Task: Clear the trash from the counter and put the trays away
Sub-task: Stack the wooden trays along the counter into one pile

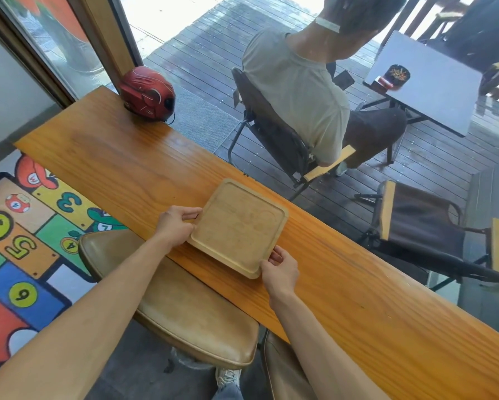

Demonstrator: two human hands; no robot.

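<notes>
Pale wood tray [239, 226], square with rounded corners and a raised rim, empty, lying flat on the orange-brown counter [121, 166] near its near edge, turned somewhat askew to the counter's grain. Left hand [174, 225] closed narrow on the tray's left side, thumb over the rim, fingers curled at the edge. Right hand [280, 269] pinching the near right corner, thumb on top, the other fingers hidden beneath. No trash visible anywhere on the counter; only a red helmet [147, 95] at the far end, well apart from the tray. Step in hand, by the look of it: lifting the tray to carry it off. Best done with fingers slid fully under both edges before raising, both sides rising together so the tray stays level, then drawn toward the body over the tan stool seat [184, 310] just below the counter's edge. Worth minding: the off-centre corner grip on the right, likely to let the tray tip; a shift toward the middle of that side probably steadier. Smooth wood, light, easy to carry one-handed once clear.
</notes>
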